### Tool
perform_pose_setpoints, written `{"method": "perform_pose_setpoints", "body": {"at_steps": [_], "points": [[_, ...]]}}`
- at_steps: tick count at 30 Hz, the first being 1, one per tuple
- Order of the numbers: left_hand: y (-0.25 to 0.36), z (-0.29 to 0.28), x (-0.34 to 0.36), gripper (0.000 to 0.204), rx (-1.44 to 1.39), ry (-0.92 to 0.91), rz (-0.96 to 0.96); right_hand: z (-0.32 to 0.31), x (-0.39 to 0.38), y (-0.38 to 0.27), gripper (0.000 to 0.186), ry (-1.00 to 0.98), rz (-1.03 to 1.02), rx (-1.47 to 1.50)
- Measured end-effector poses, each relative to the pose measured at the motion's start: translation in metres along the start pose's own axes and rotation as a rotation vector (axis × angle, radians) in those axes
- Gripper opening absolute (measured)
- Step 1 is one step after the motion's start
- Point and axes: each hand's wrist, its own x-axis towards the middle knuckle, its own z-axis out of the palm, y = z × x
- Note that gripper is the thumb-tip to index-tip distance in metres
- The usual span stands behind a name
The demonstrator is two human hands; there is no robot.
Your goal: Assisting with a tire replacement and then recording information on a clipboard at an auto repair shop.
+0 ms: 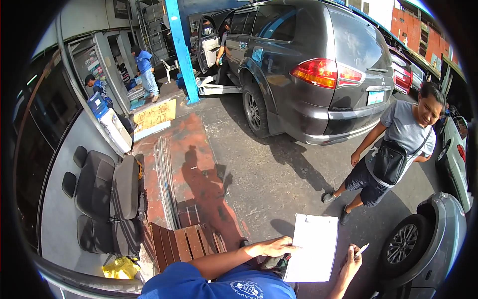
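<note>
My left hand (279, 246) grips a white sheet of paper (313, 249) by its left edge, fingers closed on it. The sheet is overexposed, and I cannot tell whether a board backs it. Off the sheet's right side, my right hand (352, 260) is closed around a pen (362, 249) with a pale barrel, its end pointing up and away to the right. The pen does not touch the paper.
A person (398, 144) with a black shoulder bag stands at right. A dark SUV (298, 74) stands ahead beside a blue post (180, 50). Grey car seats (107, 194) and a brown slatted bench (184, 244) are at left. A grey car (423, 244) is near right.
</note>
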Motion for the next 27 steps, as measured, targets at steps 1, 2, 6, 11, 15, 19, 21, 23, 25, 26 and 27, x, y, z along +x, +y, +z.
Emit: {"method": "perform_pose_setpoints", "body": {"at_steps": [1, 2, 6, 11, 15, 19, 21, 23, 25, 26, 27], "points": [[-0.035, -0.019, -0.008, 0.038, 0.011, 0.158, 0.106, 0.022, -0.001, -0.018, 0.024, -0.064, 0.122, 0.154], [-0.069, -0.034, -0.018, 0.04, 0.024, 0.314, 0.21, 0.041, -0.007, -0.05, 0.027, -0.126, 0.251, 0.301], [-0.034, -0.102, -0.043, 0.035, -0.255, 0.536, 0.095, 0.103, 0.001, -0.058, 0.048, -0.104, 0.335, 0.544], [-0.037, -0.171, -0.074, 0.034, -0.217, 0.641, 0.029, 0.199, 0.012, -0.069, 0.069, -0.421, 0.401, 0.43], [-0.037, -0.193, -0.087, 0.034, -0.073, 0.711, 0.143, 0.282, 0.027, -0.087, 0.065, -0.562, 0.269, 0.128], [-0.043, -0.196, -0.085, 0.034, -0.092, 0.719, 0.08, 0.343, 0.045, -0.082, 0.058, -0.777, 0.172, 0.025], [-0.036, -0.2, -0.082, 0.039, -0.08, 0.653, -0.014, 0.362, 0.054, -0.068, 0.053, -0.936, 0.218, 0.088], [-0.029, -0.205, -0.079, 0.045, -0.08, 0.639, -0.161, 0.384, 0.055, -0.067, 0.039, -0.974, 0.319, 0.118], [-0.036, -0.219, -0.072, 0.046, -0.068, 0.65, -0.16, 0.402, 0.059, -0.076, 0.026, -1.003, 0.34, 0.092], [-0.041, -0.227, -0.069, 0.047, -0.055, 0.634, -0.154, 0.411, 0.064, -0.074, 0.026, -1.016, 0.341, 0.091], [-0.05, -0.231, -0.066, 0.047, -0.05, 0.629, -0.191, 0.42, 0.069, -0.067, 0.027, -1.028, 0.285, 0.069]]}}
